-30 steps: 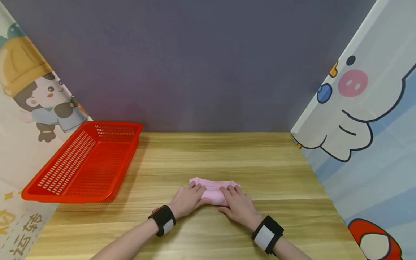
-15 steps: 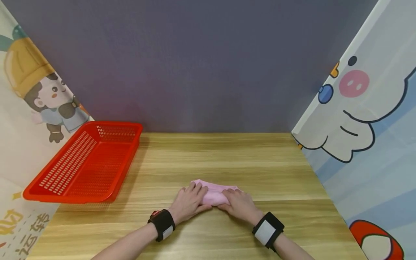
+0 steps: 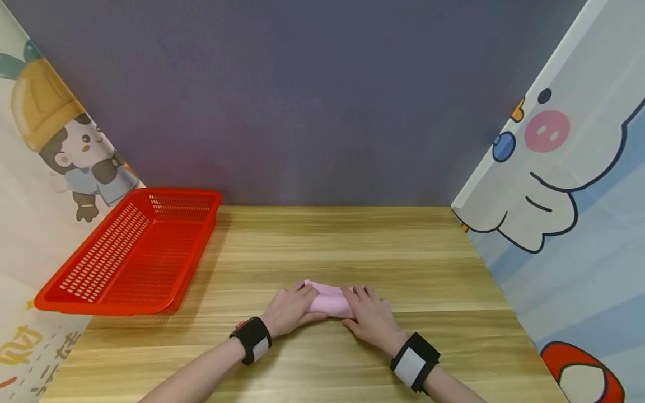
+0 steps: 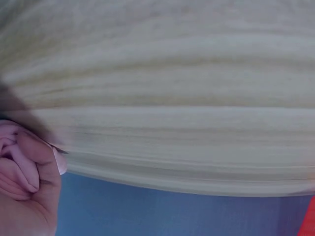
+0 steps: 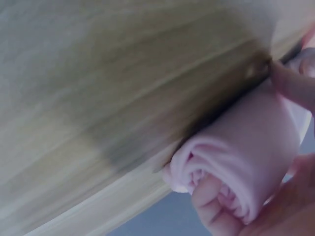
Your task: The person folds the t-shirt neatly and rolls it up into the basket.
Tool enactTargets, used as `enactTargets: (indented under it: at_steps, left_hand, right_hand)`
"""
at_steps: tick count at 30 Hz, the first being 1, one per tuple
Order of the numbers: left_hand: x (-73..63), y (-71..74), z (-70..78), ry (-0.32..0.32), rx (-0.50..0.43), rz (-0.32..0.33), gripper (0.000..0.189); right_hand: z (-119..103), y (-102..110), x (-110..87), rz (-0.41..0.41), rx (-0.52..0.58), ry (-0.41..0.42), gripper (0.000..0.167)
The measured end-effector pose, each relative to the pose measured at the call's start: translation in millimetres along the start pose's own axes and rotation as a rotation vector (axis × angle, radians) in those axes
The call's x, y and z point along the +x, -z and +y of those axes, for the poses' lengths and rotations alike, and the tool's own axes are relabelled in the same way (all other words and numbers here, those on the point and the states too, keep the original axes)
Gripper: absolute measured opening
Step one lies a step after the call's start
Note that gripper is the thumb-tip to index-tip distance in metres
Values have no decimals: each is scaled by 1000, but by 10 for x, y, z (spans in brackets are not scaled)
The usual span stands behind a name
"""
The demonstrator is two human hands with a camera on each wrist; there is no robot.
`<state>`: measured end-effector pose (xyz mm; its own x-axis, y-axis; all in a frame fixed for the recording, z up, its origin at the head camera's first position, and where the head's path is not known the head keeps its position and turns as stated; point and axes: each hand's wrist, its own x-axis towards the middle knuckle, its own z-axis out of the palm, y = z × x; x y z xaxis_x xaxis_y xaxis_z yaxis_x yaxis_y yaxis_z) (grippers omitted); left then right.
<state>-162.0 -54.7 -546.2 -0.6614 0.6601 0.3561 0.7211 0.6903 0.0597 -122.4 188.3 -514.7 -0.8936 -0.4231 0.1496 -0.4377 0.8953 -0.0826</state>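
A rolled piece of pink cloth (image 3: 330, 302) lies on the table between my two hands. My left hand (image 3: 289, 310) grips its left end, with the fingers bent over the top and the thumb along the near side. At the right end my right hand (image 3: 373, 319) holds it in a similar way. The left wrist view shows a finger curled against the folds of the cloth (image 4: 19, 172). In the right wrist view the roll (image 5: 251, 147) appears from its end, its spiral layers visible and a finger bent against them.
A red plastic basket (image 3: 173, 302) with slotted sides stands at the left of the wood-grain table (image 3: 332, 240). A dark grey panel (image 3: 322, 101) rises behind the table. Printed cartoon sheets border the left and right sides.
The cloth's far flap, wider one second ago, is now mostly taken into a more compact roll. My fingers have shifted over it, and both hands stay at its ends.
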Motion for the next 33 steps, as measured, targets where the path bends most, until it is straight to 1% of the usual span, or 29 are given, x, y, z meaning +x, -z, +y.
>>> enactTargets:
  at_steps: [1,3,5,7,10,13,16,18,19,21,23,26,28,30,33]
  left_hand:
    - [7,3,-2,6,-13,0,47]
    - [19,6,0,23,-34,-4,48]
    - [27,10,8,43,-46,-17,50]
    - [29,16,19,53,-39,-24,51]
    - [20,12,33,39,31,-6,56]
    - [-9,-7,44,-3,153,35,62]
    - [-52,-33,51,-52,268,77,65]
    - [-69,-49,52,-74,305,103,63]
    - [-74,-53,52,-81,308,110,61]
    - [-70,-59,44,-86,284,117,58]
    - [-54,-53,29,-82,219,106,54]
    - [-20,-14,0,-69,101,56,49]
    - [2,21,-17,-54,27,13,46]
    - [21,47,-30,-41,-18,-26,45]
    - [44,69,-36,-18,-58,-70,47]
  right_hand:
    - [-3,-16,-4,23,-15,4,68]
    - [-5,-44,-9,43,-32,10,64]
    - [-6,-52,-9,37,-38,14,59]
    - [-5,-46,0,9,-37,17,54]
    - [2,-9,24,-48,-14,23,48]
    - [11,44,47,-117,38,15,45]
    - [21,81,60,-184,108,-8,44]
    - [26,95,69,-218,145,-26,44]
    - [29,97,72,-228,160,-35,44]
    - [29,97,76,-232,168,-44,48]
    - [27,86,70,-212,152,-43,54]
    - [23,51,56,-141,92,-21,66]
    - [19,25,48,-87,49,-2,69]
    - [19,3,44,-47,23,9,67]
    - [19,-13,48,-29,18,9,60]
